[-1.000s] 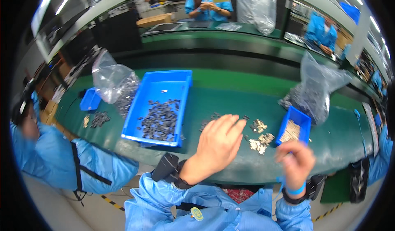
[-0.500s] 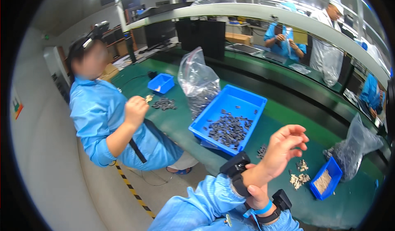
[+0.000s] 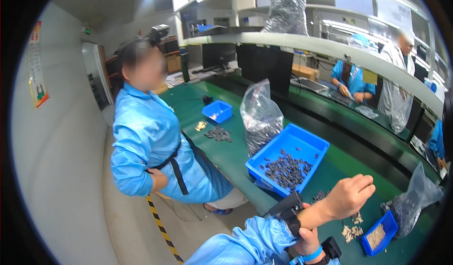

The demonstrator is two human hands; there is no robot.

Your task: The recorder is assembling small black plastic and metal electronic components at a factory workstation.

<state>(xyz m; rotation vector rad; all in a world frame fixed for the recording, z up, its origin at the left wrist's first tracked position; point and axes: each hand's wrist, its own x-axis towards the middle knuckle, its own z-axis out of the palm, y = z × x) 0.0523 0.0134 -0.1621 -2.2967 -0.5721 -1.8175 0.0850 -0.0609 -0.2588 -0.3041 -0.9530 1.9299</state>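
My left hand (image 3: 351, 198) is raised above the table with its fingers curled into a loose fist, and nothing shows in it. A black device (image 3: 289, 203) sits on that wrist, on a black wrist strap (image 3: 293, 224). My right hand (image 3: 308, 240) grips the strap at the underside of the left wrist; its fingertips are partly hidden. A blue wristband (image 3: 312, 256) and a second black device (image 3: 331, 247) are on my right wrist. Beyond my left hand is a blue tray (image 3: 302, 144) of small dark parts (image 3: 288, 170).
A small blue bin (image 3: 388, 232) of beige pieces and a bag of dark parts (image 3: 410, 208) lie to the right. Beige pieces (image 3: 350, 233) lie nearby. Another bag (image 3: 262, 123) stands left of the tray. A co-worker (image 3: 146, 128) sits at the left; others work opposite.
My left hand has closed from spread fingers into a loose fist. The view has swung left. The co-worker's raised hand has dropped to their waist.
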